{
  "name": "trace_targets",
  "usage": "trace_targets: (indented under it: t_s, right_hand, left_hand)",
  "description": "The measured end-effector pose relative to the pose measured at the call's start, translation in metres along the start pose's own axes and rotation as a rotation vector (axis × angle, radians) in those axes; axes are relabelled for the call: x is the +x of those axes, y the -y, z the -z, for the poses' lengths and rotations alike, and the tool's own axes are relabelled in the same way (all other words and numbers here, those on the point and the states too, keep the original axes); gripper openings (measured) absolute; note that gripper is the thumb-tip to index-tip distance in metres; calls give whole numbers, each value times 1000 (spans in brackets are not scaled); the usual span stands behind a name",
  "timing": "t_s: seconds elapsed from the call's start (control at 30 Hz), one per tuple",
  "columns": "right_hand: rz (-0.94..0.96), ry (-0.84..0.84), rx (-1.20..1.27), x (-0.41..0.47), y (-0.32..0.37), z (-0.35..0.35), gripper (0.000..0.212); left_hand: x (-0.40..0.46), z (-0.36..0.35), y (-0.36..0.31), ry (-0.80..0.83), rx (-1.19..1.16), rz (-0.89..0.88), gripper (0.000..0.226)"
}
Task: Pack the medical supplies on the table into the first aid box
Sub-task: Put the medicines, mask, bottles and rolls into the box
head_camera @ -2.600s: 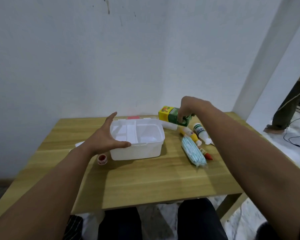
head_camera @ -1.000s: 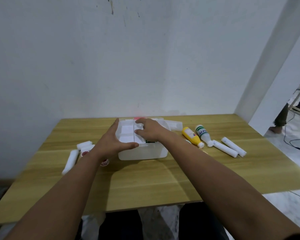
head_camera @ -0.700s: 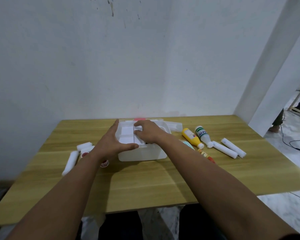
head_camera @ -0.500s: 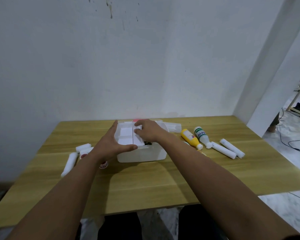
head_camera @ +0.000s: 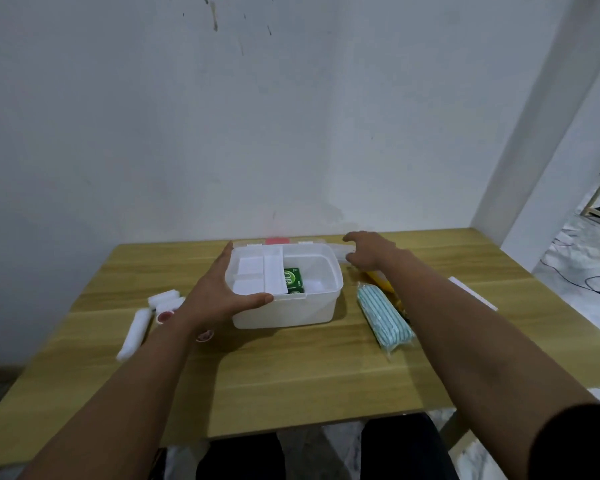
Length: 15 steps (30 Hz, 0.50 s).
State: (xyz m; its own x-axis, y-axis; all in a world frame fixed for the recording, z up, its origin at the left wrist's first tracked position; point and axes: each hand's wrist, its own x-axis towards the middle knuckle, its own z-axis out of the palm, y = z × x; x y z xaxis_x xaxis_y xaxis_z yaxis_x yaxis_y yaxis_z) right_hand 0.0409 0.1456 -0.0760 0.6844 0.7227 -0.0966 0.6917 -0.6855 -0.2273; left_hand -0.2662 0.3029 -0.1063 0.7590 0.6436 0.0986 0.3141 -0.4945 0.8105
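Observation:
The white first aid box stands open in the middle of the wooden table, with a divided tray over its left half. A green carton lies inside it. My left hand grips the box's left side, thumb on the front rim. My right hand is behind the box's right corner, fingers and thumb closed around the end of a white roll that lies on the table. A blue striped mask pack lies right of the box. A yellow bottle is half hidden under my right forearm.
Left of the box lie two white rolls and two small tape reels with red cores. Another white roll shows past my right arm. The box's lid with a red patch lies behind it, near the wall.
My right hand has left the inside of the box, where the green carton now lies, and has moved right and back to the white roll. My left hand stays on the box.

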Motion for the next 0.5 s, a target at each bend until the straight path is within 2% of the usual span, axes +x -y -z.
trace_targets:
  t_s: [0.1, 0.3, 0.4, 0.5]
  right_hand:
    - [-13, 38, -64, 11, 0, -14, 59]
    - [1, -10, -190, 28, 7, -20, 60]
    - [-2, 15, -149, 33, 5, -22, 53]
    - [-7, 11, -126, 34, 3, -19, 55]
  left_hand:
    - [-1, -1, 1, -16, -3, -4, 141]
    - [-2, -1, -1, -27, -6, -6, 142]
    - [-3, -1, -2, -34, -4, -3, 144]
    - [-4, -1, -4, -31, -8, 3, 144]
